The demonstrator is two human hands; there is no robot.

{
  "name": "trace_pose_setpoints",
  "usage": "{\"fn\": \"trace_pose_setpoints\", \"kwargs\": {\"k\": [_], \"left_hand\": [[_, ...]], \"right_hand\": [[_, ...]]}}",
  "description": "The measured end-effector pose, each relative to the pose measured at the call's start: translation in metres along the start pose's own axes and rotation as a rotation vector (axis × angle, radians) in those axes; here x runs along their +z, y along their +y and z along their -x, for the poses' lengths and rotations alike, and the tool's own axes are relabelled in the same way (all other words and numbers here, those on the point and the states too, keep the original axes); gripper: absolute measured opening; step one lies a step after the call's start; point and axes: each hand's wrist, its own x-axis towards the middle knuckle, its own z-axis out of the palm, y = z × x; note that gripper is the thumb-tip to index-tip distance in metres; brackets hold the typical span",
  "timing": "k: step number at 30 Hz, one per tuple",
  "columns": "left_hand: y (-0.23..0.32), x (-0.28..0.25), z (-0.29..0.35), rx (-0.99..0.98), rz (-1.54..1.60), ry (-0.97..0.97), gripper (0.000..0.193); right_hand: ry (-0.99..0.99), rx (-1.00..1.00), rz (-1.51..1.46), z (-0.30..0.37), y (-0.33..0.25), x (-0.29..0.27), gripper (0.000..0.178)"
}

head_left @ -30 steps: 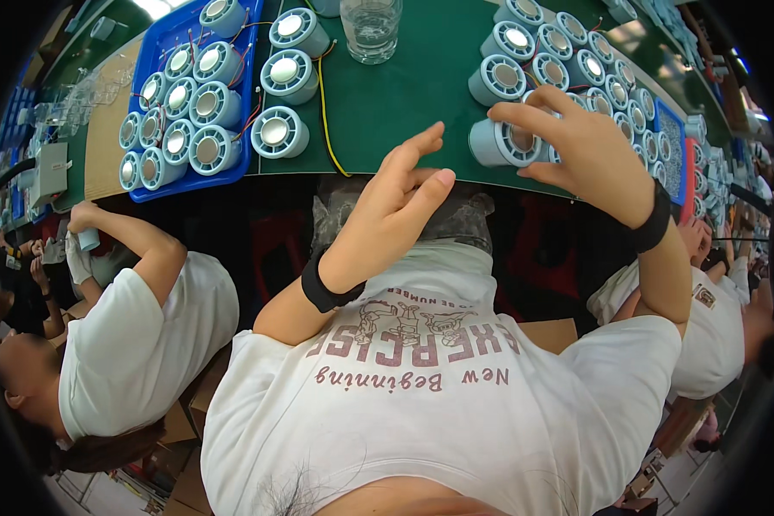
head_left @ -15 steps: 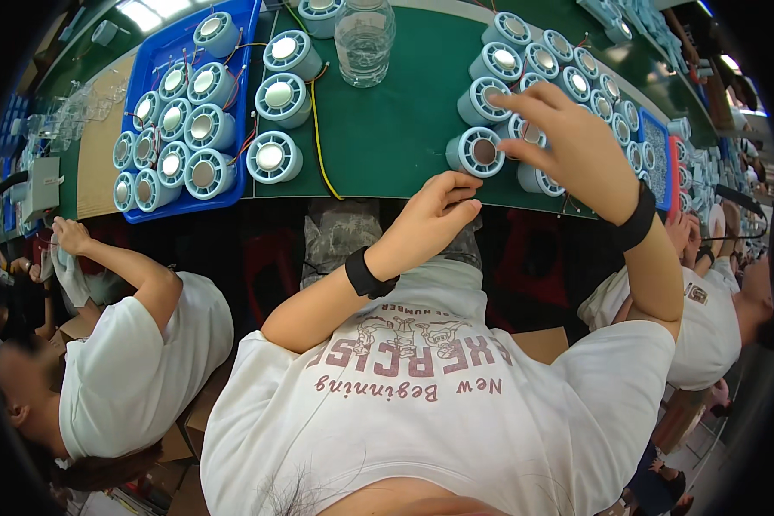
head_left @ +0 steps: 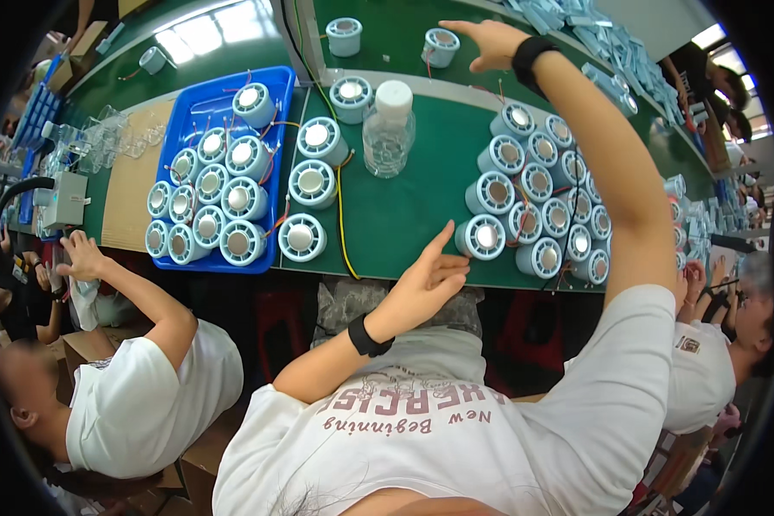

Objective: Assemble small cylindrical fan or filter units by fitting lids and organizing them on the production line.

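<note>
On the raised far part of the bench, my right hand [head_left: 490, 43] reaches toward a light-blue round motor-like part [head_left: 441, 50] with a thin wire. Its fingers are apart, with the index finger over the part's top; I cannot tell whether they touch. By the green table's near edge, my left hand [head_left: 423, 282] is open and holds nothing, its index finger stretched out. Closest to it is another light-blue part [head_left: 482, 236] with a silver disc on top, at the corner of a tight group of such parts [head_left: 537, 185] with red and black wires.
At left is a blue tray [head_left: 278, 206] of similar parts. Beside it stand loose ones [head_left: 312, 184], a yellow wire [head_left: 344, 232] and a clear bottle [head_left: 389, 138]. Light-blue strips [head_left: 576, 43] lie at the far right. Co-workers sit on both sides.
My right hand has moved from the grouped parts to the far part of the bench. My left index finger has straightened. The view has shifted, showing more of the far side.
</note>
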Motion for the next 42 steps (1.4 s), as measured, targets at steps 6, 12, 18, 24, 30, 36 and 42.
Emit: {"fn": "trace_pose_setpoints", "kwargs": {"k": [6, 12, 18, 24, 30, 36, 42], "left_hand": [[0.031, -0.009, 0.027, -0.022, -0.098, 0.055, 0.058], [0.068, -0.009, 0.053, 0.061, -0.131, 0.083, 0.054], [0.094, 0.014, 0.063, 0.513, -0.504, 0.213, 0.062], [0.096, 0.03, 0.046, 0.73, -0.759, 0.259, 0.072], [0.076, 0.028, 0.055, 0.574, -0.491, 0.293, 0.073], [0.083, 0.022, 0.061, 0.377, 0.044, 0.084, 0.07], [0.094, 0.017, 0.067, 0.125, 0.358, -0.039, 0.064]], "right_hand": [[-0.125, 0.043, -0.031, -0.054, 0.046, 0.066, 0.081], [-0.085, -0.097, -0.249, 0.007, 0.027, -0.003, 0.072], [-0.158, -0.185, -0.437, 0.129, -0.075, -0.115, 0.064], [-0.174, -0.315, -0.562, 0.194, -0.135, -0.116, 0.058], [-0.396, -0.12, -0.772, 0.198, -0.142, -0.101, 0.052], [-0.272, -0.258, -0.815, 0.196, -0.13, -0.1, 0.052], [-0.101, -0.595, -0.705, 0.185, -0.131, -0.085, 0.063]]}}
